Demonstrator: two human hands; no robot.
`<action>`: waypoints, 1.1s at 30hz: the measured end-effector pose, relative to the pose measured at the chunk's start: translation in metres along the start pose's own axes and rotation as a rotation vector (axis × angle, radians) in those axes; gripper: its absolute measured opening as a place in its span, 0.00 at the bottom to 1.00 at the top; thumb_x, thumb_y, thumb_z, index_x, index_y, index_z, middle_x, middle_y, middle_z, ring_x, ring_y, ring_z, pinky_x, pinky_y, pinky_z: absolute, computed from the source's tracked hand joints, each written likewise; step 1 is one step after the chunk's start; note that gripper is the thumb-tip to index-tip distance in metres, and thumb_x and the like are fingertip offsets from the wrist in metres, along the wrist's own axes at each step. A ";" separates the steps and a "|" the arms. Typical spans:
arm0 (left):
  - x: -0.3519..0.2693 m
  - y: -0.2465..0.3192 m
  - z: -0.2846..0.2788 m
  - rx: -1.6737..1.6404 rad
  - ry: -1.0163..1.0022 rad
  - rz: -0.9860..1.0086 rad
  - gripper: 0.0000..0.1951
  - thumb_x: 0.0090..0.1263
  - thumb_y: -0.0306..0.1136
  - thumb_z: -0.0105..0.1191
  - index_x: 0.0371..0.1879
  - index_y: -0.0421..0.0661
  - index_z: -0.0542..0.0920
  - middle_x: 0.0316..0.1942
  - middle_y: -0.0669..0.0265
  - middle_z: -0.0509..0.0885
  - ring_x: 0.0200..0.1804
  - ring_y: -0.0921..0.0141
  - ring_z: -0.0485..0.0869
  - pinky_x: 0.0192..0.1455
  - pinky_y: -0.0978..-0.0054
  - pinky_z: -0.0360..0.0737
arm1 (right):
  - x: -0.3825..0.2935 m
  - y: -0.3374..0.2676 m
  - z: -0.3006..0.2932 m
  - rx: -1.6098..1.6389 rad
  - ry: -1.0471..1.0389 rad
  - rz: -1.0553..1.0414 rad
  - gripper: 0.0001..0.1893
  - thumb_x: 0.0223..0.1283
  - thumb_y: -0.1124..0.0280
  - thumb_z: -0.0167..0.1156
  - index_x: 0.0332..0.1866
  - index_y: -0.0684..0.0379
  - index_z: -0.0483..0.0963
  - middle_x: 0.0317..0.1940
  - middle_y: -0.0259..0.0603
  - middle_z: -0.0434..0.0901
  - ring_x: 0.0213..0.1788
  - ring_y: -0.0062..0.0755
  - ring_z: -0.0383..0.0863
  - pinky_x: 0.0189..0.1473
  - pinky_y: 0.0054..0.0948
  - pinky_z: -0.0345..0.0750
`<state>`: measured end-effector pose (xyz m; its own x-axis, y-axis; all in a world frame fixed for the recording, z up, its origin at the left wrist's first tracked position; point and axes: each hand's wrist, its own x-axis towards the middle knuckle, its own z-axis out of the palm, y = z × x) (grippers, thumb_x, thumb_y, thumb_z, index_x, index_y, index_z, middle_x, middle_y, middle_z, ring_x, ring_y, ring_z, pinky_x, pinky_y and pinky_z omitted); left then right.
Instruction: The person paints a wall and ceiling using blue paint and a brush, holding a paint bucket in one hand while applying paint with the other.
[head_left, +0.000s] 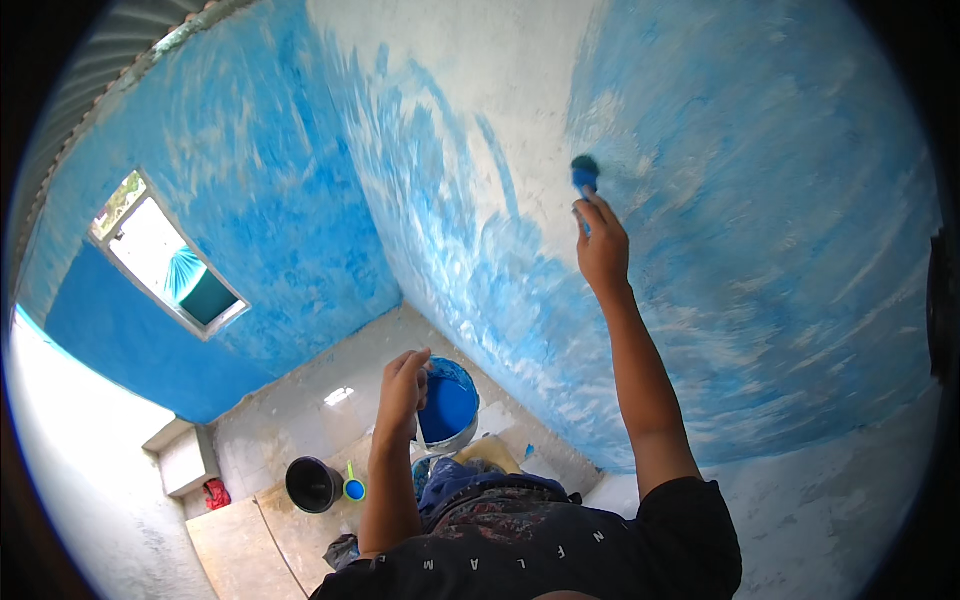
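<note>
My right hand (604, 247) grips a paintbrush (585, 176) with a blue ferrule and dark bristles. The bristles are at the wall (517, 82), where a bare whitish strip borders streaky blue paint. Lower down, my left hand (403, 390) is closed at the near side of a paint bucket (465, 431), seemingly around its white handle; the fingers' exact hold is partly hidden. Bright blue paint (448, 409) lies inside the bucket, and blue smears coat its inner wall.
On the floor below stand a black pail (313, 485) and a green-rimmed dipper (354, 490) holding blue. A red cloth (217, 495) lies by a pale step (184, 457). The left wall has a window (176, 259). A dark object (937, 307) sits at the right rim.
</note>
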<state>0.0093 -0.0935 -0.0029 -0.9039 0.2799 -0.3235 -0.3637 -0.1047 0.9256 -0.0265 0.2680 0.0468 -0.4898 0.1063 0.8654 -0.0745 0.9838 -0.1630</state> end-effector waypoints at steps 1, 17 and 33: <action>-0.001 0.000 -0.003 0.003 0.010 -0.002 0.13 0.73 0.43 0.56 0.30 0.46 0.75 0.16 0.80 0.62 0.15 0.83 0.56 0.17 0.79 0.50 | -0.004 -0.003 0.002 -0.001 -0.095 0.027 0.10 0.65 0.79 0.63 0.50 0.62 0.80 0.56 0.51 0.82 0.58 0.51 0.84 0.50 0.39 0.86; 0.001 0.002 -0.011 0.004 0.024 -0.034 0.14 0.73 0.42 0.55 0.28 0.46 0.76 0.15 0.81 0.62 0.15 0.84 0.56 0.17 0.80 0.49 | 0.083 0.008 -0.040 -0.006 0.255 -0.151 0.14 0.59 0.83 0.65 0.50 0.61 0.80 0.58 0.48 0.81 0.52 0.49 0.86 0.49 0.36 0.86; 0.007 0.004 0.017 0.040 -0.132 -0.056 0.14 0.73 0.45 0.55 0.26 0.53 0.75 0.15 0.82 0.61 0.14 0.82 0.55 0.18 0.79 0.49 | 0.015 0.024 -0.069 -0.137 0.269 -0.071 0.15 0.59 0.83 0.65 0.51 0.59 0.78 0.61 0.46 0.80 0.52 0.46 0.86 0.48 0.36 0.86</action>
<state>0.0059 -0.0758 0.0019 -0.8440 0.4078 -0.3484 -0.4010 -0.0485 0.9148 0.0242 0.3032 0.0882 -0.2387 0.0532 0.9696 0.0266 0.9985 -0.0483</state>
